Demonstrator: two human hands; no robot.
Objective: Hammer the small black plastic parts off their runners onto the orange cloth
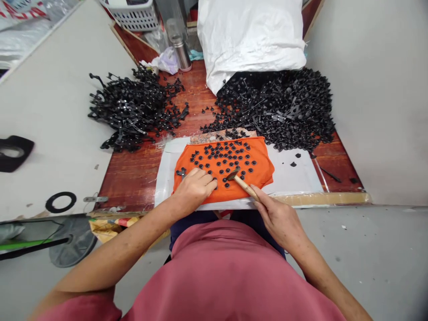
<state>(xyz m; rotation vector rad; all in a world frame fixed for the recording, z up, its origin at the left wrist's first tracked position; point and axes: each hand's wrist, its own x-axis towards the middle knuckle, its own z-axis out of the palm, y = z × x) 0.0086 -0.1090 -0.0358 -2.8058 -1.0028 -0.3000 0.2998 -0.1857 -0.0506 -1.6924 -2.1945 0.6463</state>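
My right hand is closed around the wooden handle of a small hammer. Its dark metal head rests low over an orange cloth, among small round black plastic pieces spread across the cloth. My left hand lies on the cloth's left part with its fingers curled and pressed together. A black piece shows by its fingertips, but what the fingers pinch, if anything, is hidden. Just beyond that hand lies a branched black piece. Under the cloth is a white board.
A large heap of black pieces spills from a white sack at the back right. Tangled black strips pile up at the left. Behind stand a steel flask and a white basket. Pale panels flank the red-brown table.
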